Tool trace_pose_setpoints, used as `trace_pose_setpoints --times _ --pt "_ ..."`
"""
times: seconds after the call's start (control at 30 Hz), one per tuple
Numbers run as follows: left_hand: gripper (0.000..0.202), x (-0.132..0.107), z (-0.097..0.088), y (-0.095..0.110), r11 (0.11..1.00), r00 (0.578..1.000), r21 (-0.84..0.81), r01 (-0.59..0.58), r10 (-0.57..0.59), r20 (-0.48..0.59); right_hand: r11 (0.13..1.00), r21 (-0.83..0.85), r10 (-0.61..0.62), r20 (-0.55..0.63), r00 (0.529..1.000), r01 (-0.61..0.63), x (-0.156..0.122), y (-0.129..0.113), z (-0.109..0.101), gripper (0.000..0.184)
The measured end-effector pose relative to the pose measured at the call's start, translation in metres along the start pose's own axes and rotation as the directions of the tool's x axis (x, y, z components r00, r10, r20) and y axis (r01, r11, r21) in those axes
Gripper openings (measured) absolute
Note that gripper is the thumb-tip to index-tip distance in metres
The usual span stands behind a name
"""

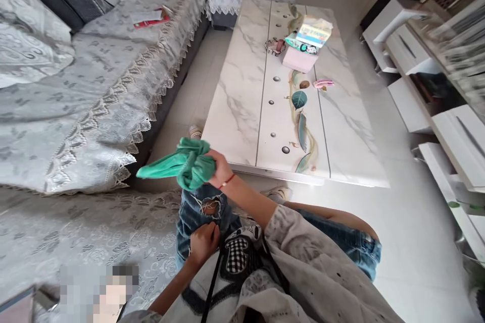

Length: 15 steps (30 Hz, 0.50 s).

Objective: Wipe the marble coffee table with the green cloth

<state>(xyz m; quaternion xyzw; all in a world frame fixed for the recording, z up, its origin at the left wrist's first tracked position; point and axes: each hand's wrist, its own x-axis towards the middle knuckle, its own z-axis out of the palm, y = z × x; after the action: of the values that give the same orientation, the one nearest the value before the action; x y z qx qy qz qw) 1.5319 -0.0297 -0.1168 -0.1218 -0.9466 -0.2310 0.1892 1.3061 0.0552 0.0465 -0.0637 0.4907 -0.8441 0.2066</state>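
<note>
My right hand (219,169), with a red string at the wrist, is closed on a bunched green cloth (182,164). It holds the cloth above my knee in ripped blue jeans (200,207), and one end of the cloth trails out to the left. My left hand (202,242) lies lower on my lap. Its fingers are curled shut at the top of a black strap (212,277), beside a checked patch on my top. What they grip is hidden.
A long marble coffee table (242,106) stands ahead, with a pink box (299,59), a booklet (313,33) and small items on it. A sofa with a grey lace cover (106,86) runs along the left. White cabinets (435,111) line the right, with tiled floor between them and the table.
</note>
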Motion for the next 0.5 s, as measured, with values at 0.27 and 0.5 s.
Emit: trace_pose_setpoints --times 0.27,0.5 --pt "0.041 0.011 0.001 0.005 0.998 0.998 0.027 -0.055 0.055 -0.025 0.615 -0.747 -0.521 -0.145 0.841 0.252 0.003 -0.102 -0.199 0.026" --pt "0.034 -0.011 0.023 -0.002 0.999 1.000 -0.053 -0.002 0.002 0.005 0.077 -0.956 -0.362 -0.290 0.886 -0.281 0.032 -0.030 -0.228 0.081"
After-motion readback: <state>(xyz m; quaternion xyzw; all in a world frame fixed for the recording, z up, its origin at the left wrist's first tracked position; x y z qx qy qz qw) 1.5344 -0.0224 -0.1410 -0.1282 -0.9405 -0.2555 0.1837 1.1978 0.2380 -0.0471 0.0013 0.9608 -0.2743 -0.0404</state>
